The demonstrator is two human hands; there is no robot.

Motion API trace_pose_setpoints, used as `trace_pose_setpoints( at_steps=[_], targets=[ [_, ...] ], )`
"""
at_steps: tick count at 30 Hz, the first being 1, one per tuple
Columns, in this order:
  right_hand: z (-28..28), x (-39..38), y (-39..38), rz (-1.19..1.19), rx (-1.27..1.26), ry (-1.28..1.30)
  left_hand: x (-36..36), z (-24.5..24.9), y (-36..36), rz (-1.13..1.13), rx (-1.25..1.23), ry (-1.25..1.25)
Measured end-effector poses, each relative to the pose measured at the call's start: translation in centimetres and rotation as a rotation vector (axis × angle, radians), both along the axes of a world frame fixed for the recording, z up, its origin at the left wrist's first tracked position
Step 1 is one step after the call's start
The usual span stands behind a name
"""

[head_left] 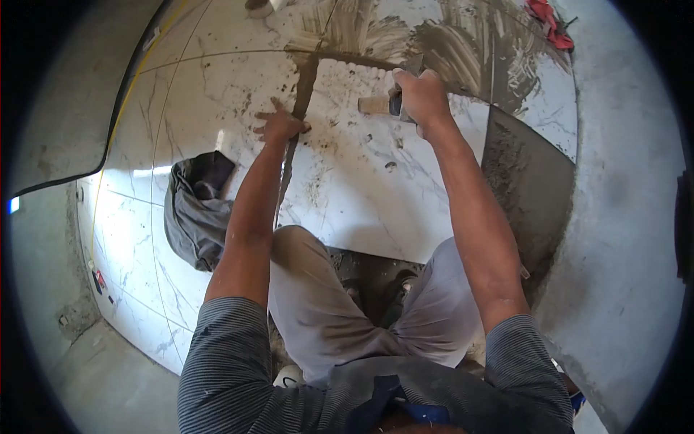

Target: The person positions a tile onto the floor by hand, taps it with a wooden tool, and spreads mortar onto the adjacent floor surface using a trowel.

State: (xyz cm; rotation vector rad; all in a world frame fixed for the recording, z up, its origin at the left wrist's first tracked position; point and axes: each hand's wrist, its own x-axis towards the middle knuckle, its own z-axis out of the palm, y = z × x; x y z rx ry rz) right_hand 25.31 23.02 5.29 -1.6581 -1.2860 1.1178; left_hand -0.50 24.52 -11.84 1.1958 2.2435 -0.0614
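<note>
My left hand [280, 126] lies with fingers spread on the marbled white floor tile [210, 94], its thumb side reaching over a mortar-filled joint [304, 90]. Across that joint is a large white tile [361, 181] with grey veins, spotted with bits of mortar. Over this tile's far part, my right hand [425, 98] is closed around a trowel [374, 105]. Its short wooden handle points left, and grey metal shows beyond my fingers; my hand hides the rest of it.
Smeared wet mortar [455, 47] covers the tiles beyond. A bare mortar bed [528, 173] runs between the tile and the right wall [622, 217]. Left of my arm lies a crumpled grey cloth [199, 210]; a red cloth [551, 25] is at the far right. A yellow line [137, 61] runs along the left.
</note>
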Motion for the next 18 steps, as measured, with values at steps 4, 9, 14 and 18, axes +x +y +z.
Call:
trace_pose_setpoints(
  at_steps=[4, 9, 14, 18],
  targets=[
    [-0.2, 2.9, 0.5, -0.087, 0.036, 0.164, 0.0, 0.5, 0.1, 0.02, -0.037, 0.016],
    [-0.1, 5.1, 1.0, -0.171, 0.038, 0.221, -0.5, -0.9, 0.4, -0.022, -0.02, 0.045],
    [-0.8, 6.9, 1.4, -0.269, 0.069, 0.27, -0.1, 0.1, -0.5, 0.003, -0.046, 0.003],
    [0.6, 6.0, 0.3, -0.256, 0.162, 0.453, -0.1, -0.4, -0.2, 0.014, -0.062, 0.006]
  ],
)
